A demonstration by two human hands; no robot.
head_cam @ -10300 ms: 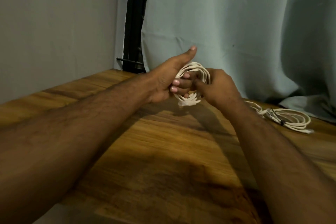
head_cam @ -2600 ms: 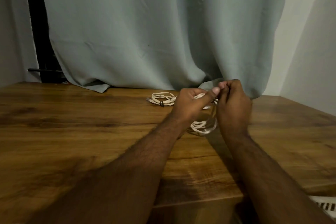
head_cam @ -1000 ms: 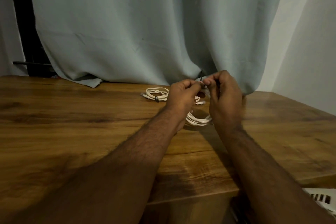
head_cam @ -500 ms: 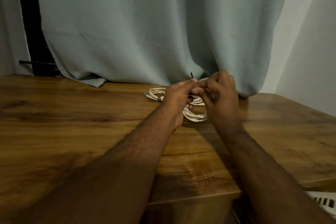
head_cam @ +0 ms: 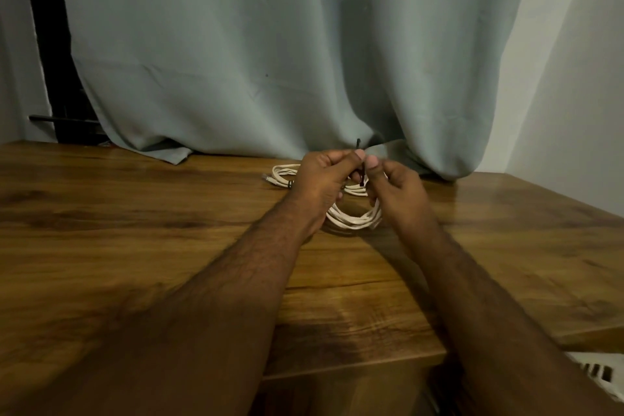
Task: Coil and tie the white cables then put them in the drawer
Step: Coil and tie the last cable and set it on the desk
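Wood-grain counter [head_cam: 135, 246] runs out under both forearms, and just past its middle the two hands meet above a coil of white cable [head_cam: 354, 218]. The left hand [head_cam: 320, 181] and the right hand [head_cam: 396, 192] are each curled, thumb tips nearly touching, pinching a thin black tie [head_cam: 360, 162] that stands up between them; the coil hangs from their grip with its lower loops at or just above the wood, though in this dim light I can't say whether it touches. It looks as if the tie is being drawn tight round this bundle, so the coiling here is done and the fastening is under way. Just behind the left hand lies a second coiled cable [head_cam: 282, 176], flat on the counter with a dark band already round it, seemingly finished. Behind that, a grey-green curtain [head_cam: 270, 61] drapes onto the counter's back edge. No drawer is in sight, so stowing both bundles remains.
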